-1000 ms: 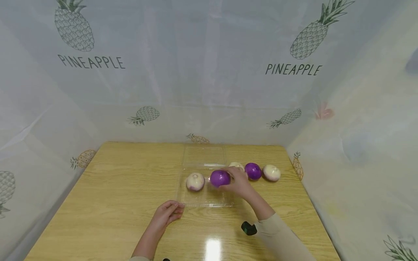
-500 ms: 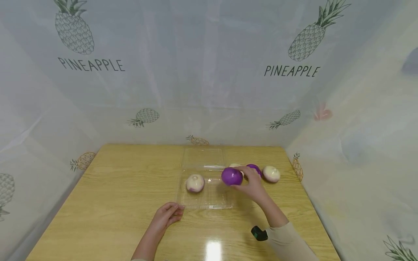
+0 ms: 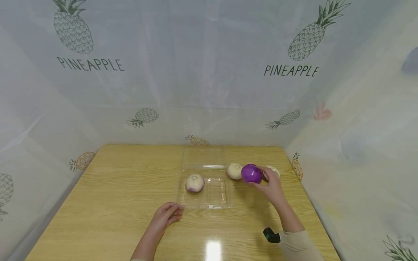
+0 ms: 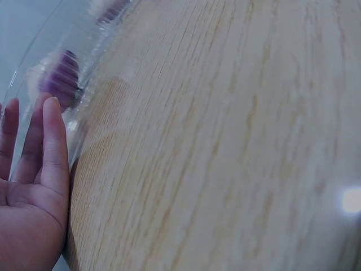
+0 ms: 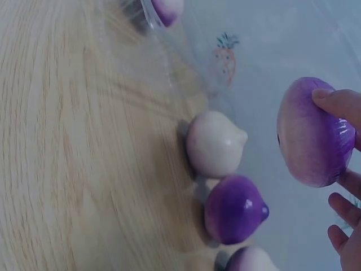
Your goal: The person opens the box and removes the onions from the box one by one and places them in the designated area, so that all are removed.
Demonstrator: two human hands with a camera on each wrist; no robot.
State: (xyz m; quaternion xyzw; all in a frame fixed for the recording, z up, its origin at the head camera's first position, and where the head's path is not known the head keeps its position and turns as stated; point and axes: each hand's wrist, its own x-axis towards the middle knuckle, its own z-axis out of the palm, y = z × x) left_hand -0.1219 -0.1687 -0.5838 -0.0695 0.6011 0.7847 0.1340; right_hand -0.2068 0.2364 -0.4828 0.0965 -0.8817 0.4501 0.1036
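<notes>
My right hand (image 3: 272, 186) holds a purple onion (image 3: 251, 173) between thumb and fingers, raised over the row at the right. The right wrist view shows its paler side, with the thumb pressed on top. Below it stand a white onion (image 5: 214, 144), a purple onion (image 5: 234, 212) and another pale onion (image 5: 251, 261), close together on the table. One white onion (image 3: 195, 183) sits in the left part of a clear plastic container (image 3: 217, 192). My left hand (image 3: 166, 216) rests at the container's front left corner, its fingers (image 4: 54, 147) nearly straight with fingertips at the edge.
The container's hinged lid (image 3: 203, 157) lies open toward the back of the wooden table (image 3: 124, 188). A pale sheet printed with pineapples (image 3: 209, 90) hangs behind the table and along its sides. A dark device (image 3: 271, 235) sits at the right wrist.
My right hand has moved right, carrying the purple onion from over the container to above the row. The white onion nearest the container has come into full view. My left hand has stayed put.
</notes>
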